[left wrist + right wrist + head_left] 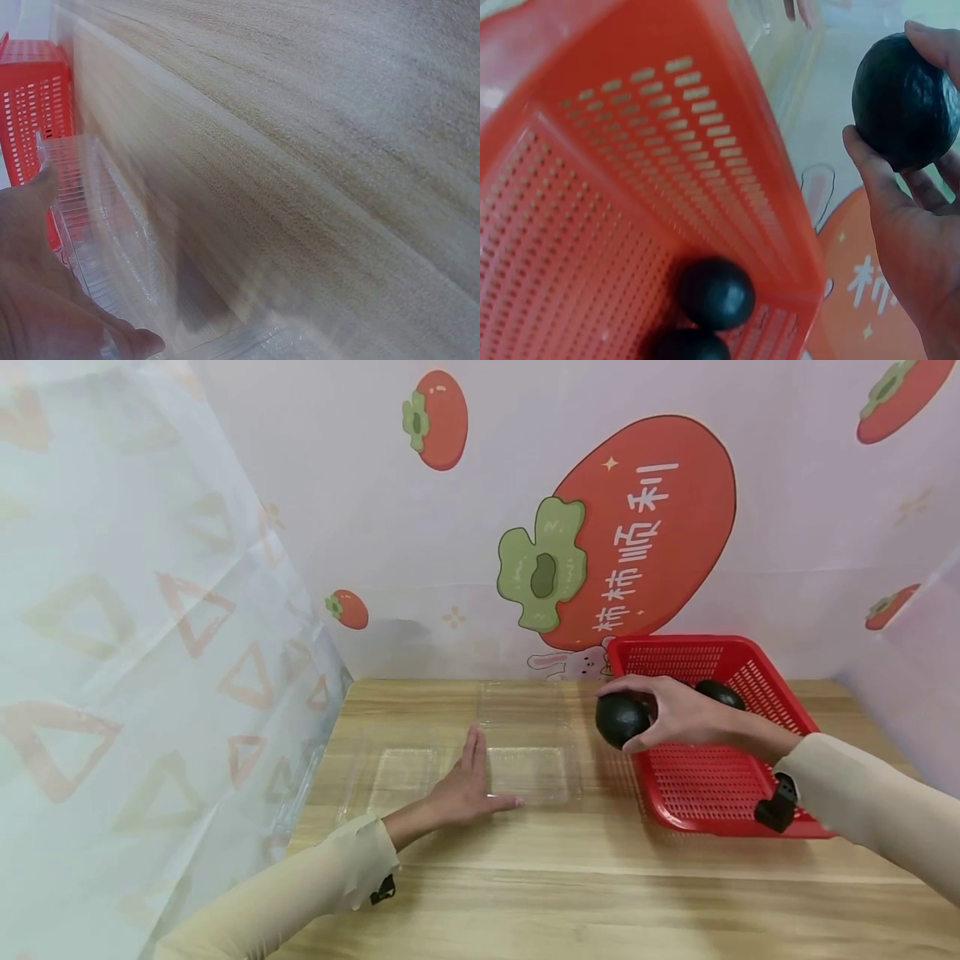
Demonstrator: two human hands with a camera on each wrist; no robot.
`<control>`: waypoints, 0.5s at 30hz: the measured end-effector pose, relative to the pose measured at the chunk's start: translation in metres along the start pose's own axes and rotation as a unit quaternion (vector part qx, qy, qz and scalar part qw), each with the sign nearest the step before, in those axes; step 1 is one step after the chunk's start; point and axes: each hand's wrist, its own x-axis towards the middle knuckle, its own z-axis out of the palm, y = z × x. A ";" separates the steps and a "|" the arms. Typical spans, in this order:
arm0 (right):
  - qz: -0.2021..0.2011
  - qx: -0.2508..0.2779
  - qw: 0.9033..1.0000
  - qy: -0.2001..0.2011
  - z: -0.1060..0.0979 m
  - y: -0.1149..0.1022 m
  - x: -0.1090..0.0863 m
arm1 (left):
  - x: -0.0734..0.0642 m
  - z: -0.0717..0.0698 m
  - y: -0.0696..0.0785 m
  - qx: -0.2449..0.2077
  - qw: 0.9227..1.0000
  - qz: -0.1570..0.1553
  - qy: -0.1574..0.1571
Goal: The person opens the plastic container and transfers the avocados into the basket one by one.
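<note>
My right hand grips a dark, nearly black avocado, held up beside the left wall of a red basket. In the right wrist view, thumb and fingers wrap the avocado from both sides. Two more avocados, one rounder and one partly cut off, lie in a corner of the basket. My left hand, fingers straight and thumb spread, rests at the left side of a clear plastic box. In the left wrist view, this box stands just past the fingers.
A second clear plastic container sits left of my left hand. The first box's clear lid extends behind it toward the wall. All stand on a wood-grain table, with a persimmon-printed backdrop behind and a pale sheet on the left.
</note>
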 end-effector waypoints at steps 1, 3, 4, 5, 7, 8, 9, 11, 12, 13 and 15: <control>0.001 0.007 1.000 -0.002 -0.002 0.002 -0.001 | -0.001 -0.001 0.001 0.000 1.000 -0.001 0.000; 0.005 0.018 1.000 -0.005 -0.007 0.006 -0.003 | -0.001 -0.001 0.001 -0.002 1.000 -0.003 -0.001; 0.006 0.022 1.000 -0.007 -0.009 0.008 -0.004 | -0.001 -0.001 0.001 -0.001 1.000 -0.003 0.000; 0.007 0.023 1.000 -0.007 -0.011 0.009 -0.005 | -0.001 -0.001 0.002 0.000 1.000 -0.002 0.001; 0.008 0.021 1.000 -0.008 -0.015 0.013 -0.006 | -0.001 -0.001 0.001 0.000 1.000 -0.001 0.001; 0.006 0.020 1.000 -0.007 -0.016 0.014 -0.007 | 0.000 -0.001 0.001 0.001 1.000 0.000 0.001; 0.007 0.019 1.000 -0.008 -0.018 0.015 -0.008 | 0.000 0.000 0.001 0.002 1.000 0.000 0.002; 0.005 0.014 1.000 -0.009 -0.022 0.018 -0.009 | 0.000 0.000 0.001 0.003 1.000 0.001 0.003; 0.004 0.013 1.000 -0.010 -0.023 0.019 -0.010 | 0.000 0.000 0.001 0.003 1.000 0.001 0.004; 0.002 0.011 1.000 -0.010 -0.025 0.021 -0.011 | 0.000 -0.001 0.001 0.004 1.000 0.000 0.004; -0.004 0.008 1.000 -0.012 -0.028 0.024 -0.013 | 0.000 -0.001 0.001 0.004 1.000 -0.001 0.004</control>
